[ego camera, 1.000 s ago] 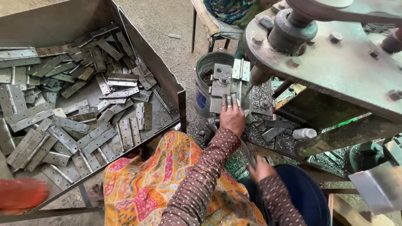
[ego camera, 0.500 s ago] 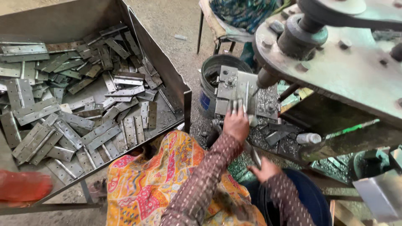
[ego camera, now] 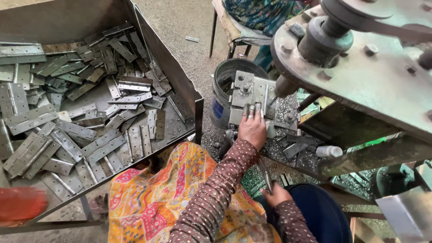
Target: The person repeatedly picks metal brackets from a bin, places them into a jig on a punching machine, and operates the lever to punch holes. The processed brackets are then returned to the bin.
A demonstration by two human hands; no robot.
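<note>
Left hand (ego camera: 253, 130), centre of frame, reaches fwd w/ fingers stretched flat, tips resting on the grey metal jig plate (ego camera: 246, 90): pressing it down rather than gripping, not clenched. Right hand (ego camera: 275, 195), lower centre, is closed around the bottom end of a thin metal rod (ego camera: 264, 173) that slants up toward the left wrist. I'm watching through a head cam looking down. Both arms wear brown dotted sleeves. The jig plate, w/ a narrow metal piece on it that I can't make out clearly, sits just under the press spindle (ego camera: 284, 85), which comes down from the heavy grey machine head (ego camera: 373, 76) at upper right. Metal shavings (ego camera: 288, 108) lie around the jig, and a small white bottle (ego camera: 329, 151) lies to its right. A grey bucket (ego camera: 222, 85) stands behind the jig, centre frame. At left, a big sheet-metal bin (ego camera: 180, 85) holds a loose pile of steel hinges (ego camera: 67, 130). An orange patterned cloth (ego camera: 153, 198) covers the lap, bottom centre. Vs. half a sec ago and a sec ago, very little differs: left fingers are on the same plate, right hand has the same grip on the rod, the pile looks unchanged; only the view has drifted a bit. My read: the piece is being held steady at the spindle, w/ no swap of parts under way.
</note>
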